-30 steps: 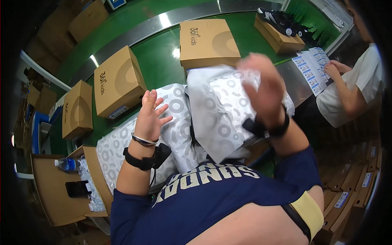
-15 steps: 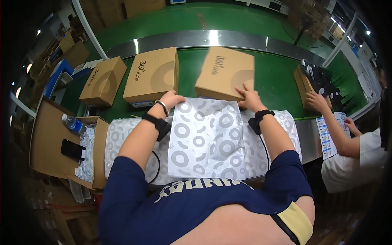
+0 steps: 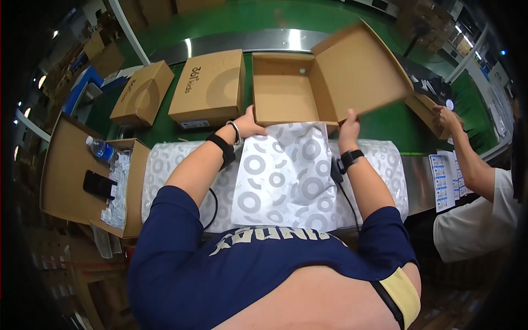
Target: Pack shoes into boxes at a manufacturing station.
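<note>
Mid box [image 3: 283, 91] was shut ½ sec ago; now its lid [image 3: 363, 69] is up & swung to the R, brown inside showing. My R hand [image 3: 350, 132], prev. on the shut lid's front edge, is now at the box's front R corner, thumb up. My L hand [image 3: 250, 125] went from the paper's top corner to the box's front L corner as well. Patterned paper [image 3: 286, 176], bent & blurred 1 sec ago, now lies spread. Co-worker's hand [image 3: 447, 117], then at label sheets [image 3: 441, 179], is now at the shoe box [image 3: 426, 111].
</note>
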A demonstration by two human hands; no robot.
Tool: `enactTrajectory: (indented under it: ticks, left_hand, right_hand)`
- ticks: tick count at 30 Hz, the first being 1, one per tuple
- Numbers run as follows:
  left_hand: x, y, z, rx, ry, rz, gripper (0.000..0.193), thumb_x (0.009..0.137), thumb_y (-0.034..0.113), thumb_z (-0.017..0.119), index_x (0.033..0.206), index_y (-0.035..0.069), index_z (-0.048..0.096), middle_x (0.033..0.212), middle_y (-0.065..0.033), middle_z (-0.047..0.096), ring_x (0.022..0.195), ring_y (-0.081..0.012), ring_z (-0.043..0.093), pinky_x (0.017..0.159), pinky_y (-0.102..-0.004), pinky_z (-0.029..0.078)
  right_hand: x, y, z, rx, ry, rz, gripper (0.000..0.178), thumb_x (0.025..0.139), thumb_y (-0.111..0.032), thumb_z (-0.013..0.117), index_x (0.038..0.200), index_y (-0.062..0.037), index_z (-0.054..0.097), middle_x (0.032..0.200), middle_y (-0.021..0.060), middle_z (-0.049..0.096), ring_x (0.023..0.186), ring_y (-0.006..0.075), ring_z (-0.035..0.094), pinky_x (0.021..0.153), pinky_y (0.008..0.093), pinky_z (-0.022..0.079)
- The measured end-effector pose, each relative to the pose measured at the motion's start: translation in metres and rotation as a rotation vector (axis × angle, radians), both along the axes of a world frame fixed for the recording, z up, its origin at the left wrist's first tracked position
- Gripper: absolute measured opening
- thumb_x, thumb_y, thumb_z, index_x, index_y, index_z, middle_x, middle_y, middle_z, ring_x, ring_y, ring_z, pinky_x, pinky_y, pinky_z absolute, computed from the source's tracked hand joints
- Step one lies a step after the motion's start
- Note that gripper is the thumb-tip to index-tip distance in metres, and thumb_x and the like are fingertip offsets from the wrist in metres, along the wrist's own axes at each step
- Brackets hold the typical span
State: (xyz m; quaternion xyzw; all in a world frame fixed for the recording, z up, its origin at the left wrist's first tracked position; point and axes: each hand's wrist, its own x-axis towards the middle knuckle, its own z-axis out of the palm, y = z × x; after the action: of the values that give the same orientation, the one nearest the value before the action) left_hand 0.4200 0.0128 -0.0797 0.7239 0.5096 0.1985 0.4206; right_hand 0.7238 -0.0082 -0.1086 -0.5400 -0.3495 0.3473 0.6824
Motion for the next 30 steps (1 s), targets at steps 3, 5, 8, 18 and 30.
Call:
enactTrajectory:
  ticks: [3,5,8,18,30]
  left_hand:
    - [-0.004,0.0,0.007,0.049,0.169,-0.004,0.108,0.054,0.023,0.078,0.13,-0.007,0.007,0.111,-0.0245,0.05,0.105,-0.0298,0.049,0.09,-0.0281,0.037]
    - [-0.01,0.002,0.006,0.066,0.245,0.008,0.103,0.056,0.025,0.077,0.13,-0.004,0.012,0.113,-0.0248,0.048,0.105,-0.0332,0.048,0.09,-0.0303,0.038]
    - [0.002,-0.028,0.027,0.155,0.394,0.271,0.091,0.059,0.025,0.074,0.13,0.001,0.022,0.117,-0.0238,0.045,0.107,-0.0345,0.046,0.091,-0.034,0.038]
    - [-0.011,-0.201,-0.008,-0.082,-0.396,0.072,0.084,0.068,0.018,0.066,0.134,0.004,0.016,0.13,-0.0225,0.029,0.121,-0.0311,0.03,0.1,-0.0354,0.025]
    - [-0.01,-0.051,0.114,-0.313,-0.774,-0.003,0.07,0.075,0.021,0.058,0.133,0.005,0.021,0.126,-0.0173,0.034,0.113,-0.0251,0.041,0.093,-0.0332,0.035]
  right_hand:
    - [-0.001,-0.014,-0.004,-0.27,0.57,-0.03,0.051,0.086,-0.047,0.034,0.106,-0.0014,0.043,0.092,0.0156,0.054,0.081,0.0278,0.054,0.076,0.0411,0.044]
    - [0.008,-0.023,-0.013,-0.371,0.556,0.116,0.06,0.085,-0.052,0.036,0.118,-0.0021,0.034,0.102,0.0196,0.05,0.084,0.0293,0.054,0.074,0.0416,0.046]
    - [0.019,-0.058,0.008,-0.572,0.183,0.291,0.066,0.084,-0.049,0.043,0.129,-0.0041,0.024,0.101,0.0179,0.05,0.084,0.0266,0.053,0.071,0.0412,0.047]
    - [-0.026,-0.2,0.044,-0.381,-0.309,1.001,0.09,0.068,-0.019,0.068,0.135,0.0011,0.011,0.129,0.0139,0.036,0.117,0.0228,0.036,0.098,0.0294,0.027]
    - [-0.036,-0.094,0.147,-0.206,0.022,0.929,0.065,0.068,-0.018,0.069,0.12,0.0016,0.036,0.111,0.0112,0.051,0.098,0.0167,0.052,0.085,0.0275,0.042]
